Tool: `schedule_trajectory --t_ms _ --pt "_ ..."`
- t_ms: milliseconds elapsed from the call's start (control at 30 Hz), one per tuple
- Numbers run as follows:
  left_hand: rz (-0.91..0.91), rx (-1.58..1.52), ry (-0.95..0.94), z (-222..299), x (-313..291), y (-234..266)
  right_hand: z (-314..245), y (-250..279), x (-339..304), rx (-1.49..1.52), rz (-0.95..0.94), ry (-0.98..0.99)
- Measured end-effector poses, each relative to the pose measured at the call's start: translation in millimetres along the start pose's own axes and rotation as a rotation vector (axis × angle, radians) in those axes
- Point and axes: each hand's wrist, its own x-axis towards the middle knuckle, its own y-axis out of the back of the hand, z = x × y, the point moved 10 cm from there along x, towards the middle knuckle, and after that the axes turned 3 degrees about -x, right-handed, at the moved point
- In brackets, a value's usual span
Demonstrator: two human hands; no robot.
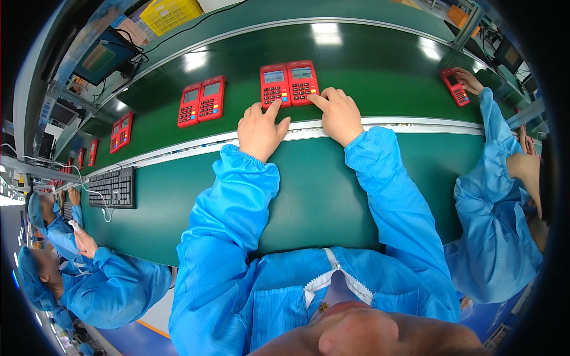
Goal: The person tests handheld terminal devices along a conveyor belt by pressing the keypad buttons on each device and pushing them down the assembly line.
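Two red card payment terminals with lit screens lie side by side on the green conveyor belt (368,71). My left hand (260,132) has its index fingertip on the lower keys of the left terminal (274,77), thumb held apart. At the bottom keys of the right terminal (302,73), the stretched index finger of my right hand (341,115) touches down. Neither hand grips anything; both are open, with the other fingers loosely bent. Both terminals lie flat with their keypads toward me.
Another pair of red terminals (201,101) lies further left, with more beyond. A black keyboard (113,188) and white cable (89,188) are on the green worktable (309,196). At right, a co-worker's hand (469,81) holds a red terminal (455,88). Co-workers sit at left.
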Motion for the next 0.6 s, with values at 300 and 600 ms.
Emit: schedule_trajectory --t_ms 300,600 --pt "0.001 0.012 -0.144 34 -46 1 -25 27 -37 0.044 -0.072 0.098" --pt "-0.421 -0.504 -0.294 121 -163 14 -96 82 -138 0.520 -0.451 0.260"
